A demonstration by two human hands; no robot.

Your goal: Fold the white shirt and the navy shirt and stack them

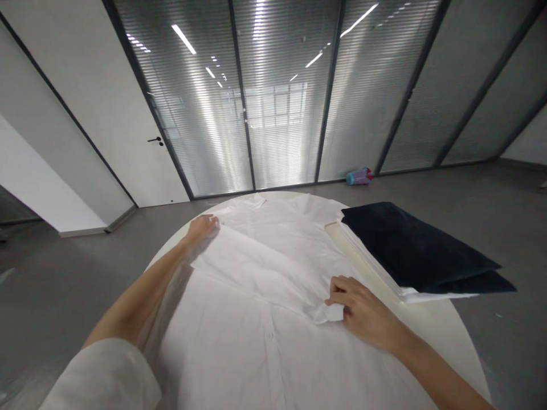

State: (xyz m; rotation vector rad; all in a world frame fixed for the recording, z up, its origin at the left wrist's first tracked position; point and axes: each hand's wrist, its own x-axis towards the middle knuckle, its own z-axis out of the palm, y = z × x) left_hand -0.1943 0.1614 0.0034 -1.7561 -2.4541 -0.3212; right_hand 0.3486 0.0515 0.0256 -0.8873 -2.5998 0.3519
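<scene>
A white button-up shirt (231,319) lies spread on a round white table (457,341), its collar toward the far edge and its button strip running toward me. One sleeve (265,265) crosses the shirt's front on a slant. At the sleeve's upper end, near the shoulder on the left, my left hand (205,228) is closed on the fabric; its fingertips are partly hidden. My right hand (356,307) pinches the cuff end of the sleeve, right of the button strip, and a bit of cuff sticks out below the fingers.
Right of the shirt, dark navy folded cloth (414,245) rests on a stack of white folded cloth (371,256), partly overhanging the table edge. A blue and red object (359,176) lies on the floor by the glass partition (282,114). A white door (128,125) is at left.
</scene>
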